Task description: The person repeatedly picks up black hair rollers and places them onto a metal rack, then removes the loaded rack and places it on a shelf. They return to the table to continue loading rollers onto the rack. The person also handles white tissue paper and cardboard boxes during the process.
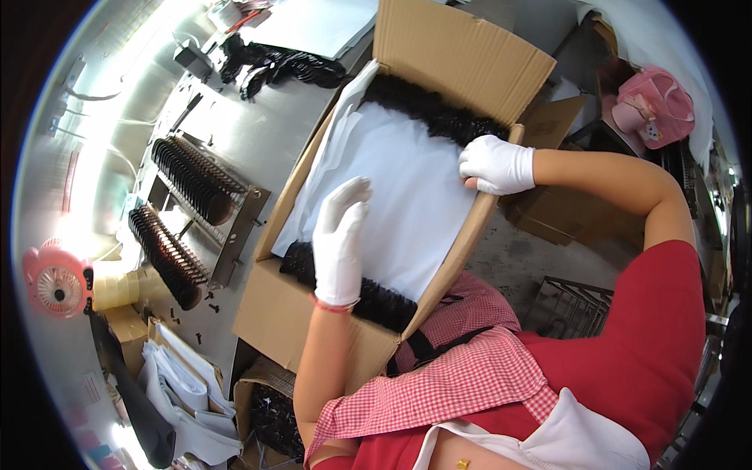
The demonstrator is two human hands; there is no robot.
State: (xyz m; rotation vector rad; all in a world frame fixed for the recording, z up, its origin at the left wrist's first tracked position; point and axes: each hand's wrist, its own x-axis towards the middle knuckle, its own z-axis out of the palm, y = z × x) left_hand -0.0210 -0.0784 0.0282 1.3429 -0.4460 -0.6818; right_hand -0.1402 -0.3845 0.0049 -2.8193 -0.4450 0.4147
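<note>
An open cardboard box (472,227) lies at a slant before me, its flaps folded out. White paper sheets (407,180) cover most of its inside. Bunched black glossy pieces (431,110) show past the paper's far end, and more black pieces (384,307) show at the near end. My left hand (337,247), in a white glove, is over the paper's left side with its fingers stretched out, holding nothing. At the box's far right corner, my gloved right hand (499,165) has its fingers curled at the paper's edge; its bare thumb tip shows.
Two rows of black pieces on a metal rack (227,258) stand on the metal table at left. Nearby are a pink fan (59,286), yellow tape rolls (116,288) and a black bundle (282,69). A pink bag (662,106) sits at far right.
</note>
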